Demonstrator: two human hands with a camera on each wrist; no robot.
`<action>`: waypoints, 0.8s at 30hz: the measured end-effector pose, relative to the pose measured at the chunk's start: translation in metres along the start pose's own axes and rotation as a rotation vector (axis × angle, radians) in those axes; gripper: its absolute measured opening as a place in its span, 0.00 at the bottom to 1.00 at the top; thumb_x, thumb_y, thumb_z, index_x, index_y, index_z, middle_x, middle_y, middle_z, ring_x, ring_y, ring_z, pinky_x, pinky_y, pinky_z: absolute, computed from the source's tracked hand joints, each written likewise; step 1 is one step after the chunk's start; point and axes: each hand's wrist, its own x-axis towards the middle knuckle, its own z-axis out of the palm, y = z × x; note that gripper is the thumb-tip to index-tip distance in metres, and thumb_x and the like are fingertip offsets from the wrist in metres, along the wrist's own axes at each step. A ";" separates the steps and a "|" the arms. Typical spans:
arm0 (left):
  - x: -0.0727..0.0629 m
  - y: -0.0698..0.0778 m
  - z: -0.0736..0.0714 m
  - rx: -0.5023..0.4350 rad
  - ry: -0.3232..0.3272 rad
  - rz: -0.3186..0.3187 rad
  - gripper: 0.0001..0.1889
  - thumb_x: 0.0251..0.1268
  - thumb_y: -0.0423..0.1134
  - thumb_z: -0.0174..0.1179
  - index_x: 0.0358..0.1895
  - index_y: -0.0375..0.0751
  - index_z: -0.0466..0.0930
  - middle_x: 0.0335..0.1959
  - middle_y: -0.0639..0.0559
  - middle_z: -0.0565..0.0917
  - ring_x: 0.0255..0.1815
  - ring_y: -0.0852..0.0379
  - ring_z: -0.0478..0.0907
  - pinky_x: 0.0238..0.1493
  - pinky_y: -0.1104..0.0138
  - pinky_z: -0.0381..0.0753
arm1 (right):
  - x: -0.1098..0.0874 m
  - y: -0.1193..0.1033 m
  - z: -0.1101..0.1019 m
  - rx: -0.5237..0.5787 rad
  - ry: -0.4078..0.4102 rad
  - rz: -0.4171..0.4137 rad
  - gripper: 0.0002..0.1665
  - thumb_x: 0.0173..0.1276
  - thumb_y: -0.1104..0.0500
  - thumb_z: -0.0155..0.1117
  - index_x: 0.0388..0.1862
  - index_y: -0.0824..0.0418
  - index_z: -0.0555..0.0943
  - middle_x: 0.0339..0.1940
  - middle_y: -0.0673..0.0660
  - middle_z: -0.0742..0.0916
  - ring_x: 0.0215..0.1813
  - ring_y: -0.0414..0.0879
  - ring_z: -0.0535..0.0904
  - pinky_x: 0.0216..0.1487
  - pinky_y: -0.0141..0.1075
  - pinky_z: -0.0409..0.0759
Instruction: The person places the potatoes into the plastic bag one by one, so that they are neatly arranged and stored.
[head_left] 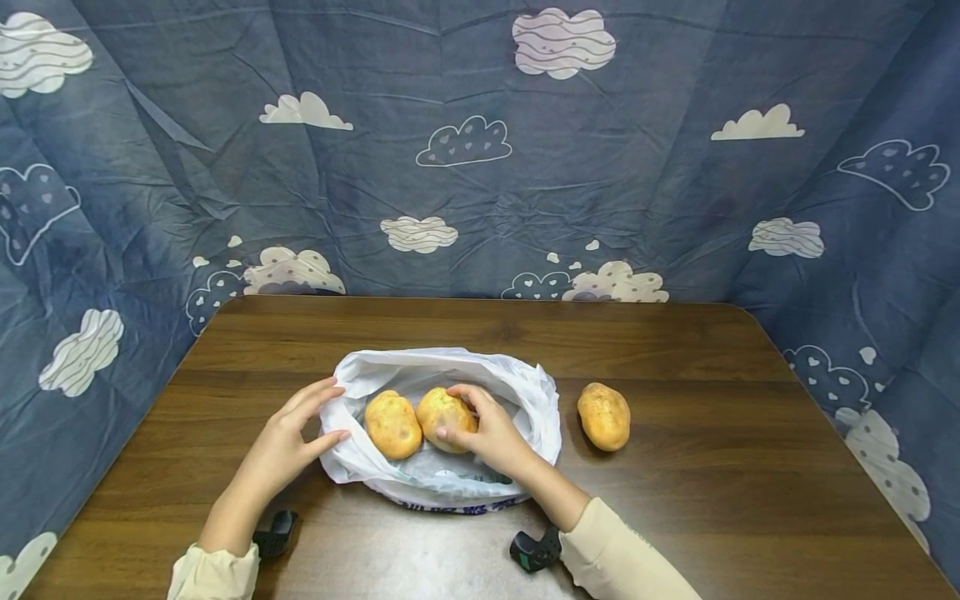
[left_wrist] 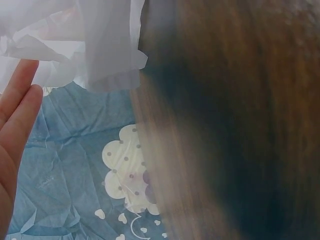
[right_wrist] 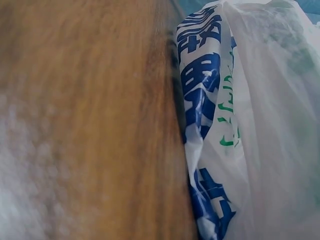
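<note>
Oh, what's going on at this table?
A person's right hand has its fingers around a potato inside an open white plastic bag. Beside it in the bag is another potato. The left hand touches the bag's left edge. A third potato lies on the table, right of the bag.

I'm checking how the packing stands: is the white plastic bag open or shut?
Open: in the head view, the white plastic bag's rim is spread wide, and two potatoes show inside.

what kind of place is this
Probably a makeshift recording corner: a cloud-patterned cloth hangs behind and beside a wooden table, and two black wrist devices show below the hands.
</note>
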 end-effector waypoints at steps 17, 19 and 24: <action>0.000 0.000 -0.001 0.003 0.003 0.003 0.31 0.36 0.27 0.71 0.51 0.33 0.74 0.54 0.40 0.73 0.48 0.48 0.72 0.48 0.85 0.65 | 0.007 0.037 0.008 -0.053 0.016 -0.099 0.29 0.56 0.56 0.67 0.56 0.60 0.70 0.55 0.52 0.74 0.58 0.43 0.67 0.60 0.39 0.66; 0.000 0.000 -0.001 0.003 0.002 0.002 0.31 0.36 0.27 0.71 0.51 0.33 0.74 0.54 0.41 0.73 0.48 0.49 0.73 0.48 0.85 0.65 | 0.006 0.035 0.007 -0.067 0.026 -0.128 0.29 0.57 0.55 0.67 0.56 0.60 0.70 0.55 0.52 0.74 0.59 0.41 0.67 0.61 0.37 0.65; 0.000 -0.001 -0.001 0.006 -0.001 -0.001 0.30 0.36 0.27 0.71 0.51 0.33 0.74 0.54 0.41 0.73 0.48 0.49 0.73 0.48 0.85 0.65 | 0.004 0.028 0.004 -0.091 0.047 -0.213 0.29 0.57 0.57 0.66 0.56 0.62 0.70 0.56 0.55 0.75 0.60 0.42 0.66 0.62 0.37 0.63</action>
